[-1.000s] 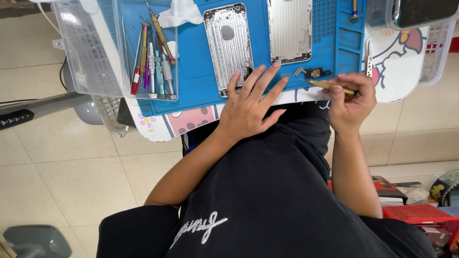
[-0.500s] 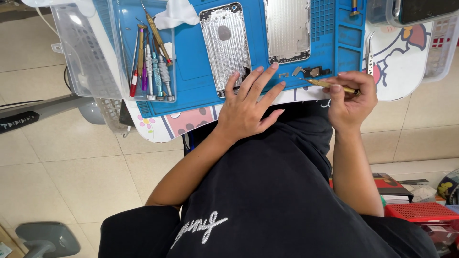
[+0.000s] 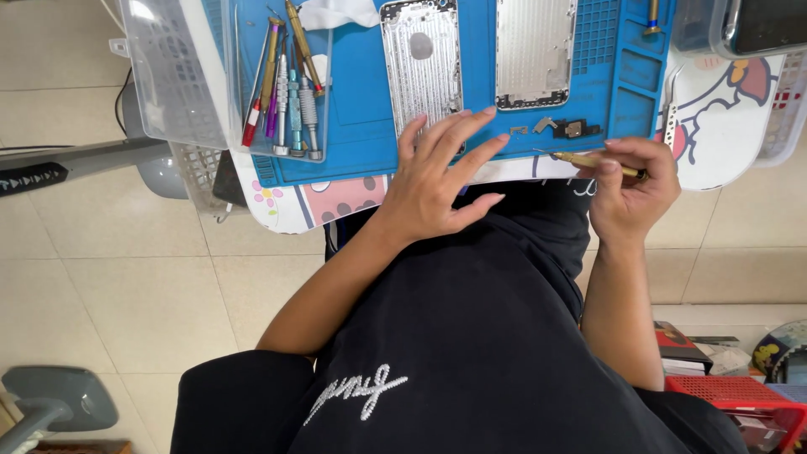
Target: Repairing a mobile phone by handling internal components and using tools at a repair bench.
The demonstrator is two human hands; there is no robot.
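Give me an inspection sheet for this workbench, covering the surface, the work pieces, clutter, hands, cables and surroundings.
Surface: blue mat over a patterned table edge.
Job's things: two silver phone back shells, left shell and right shell; small metal parts below the right shell.
Clutter: row of screwdrivers, white cloth, clear plastic trays.
Hands: left hand flat, fingers spread on the mat's edge; right hand pinches a gold-coloured tool.
Cables: one dark cable behind the tray.
Surroundings: tiled floor, red basket.
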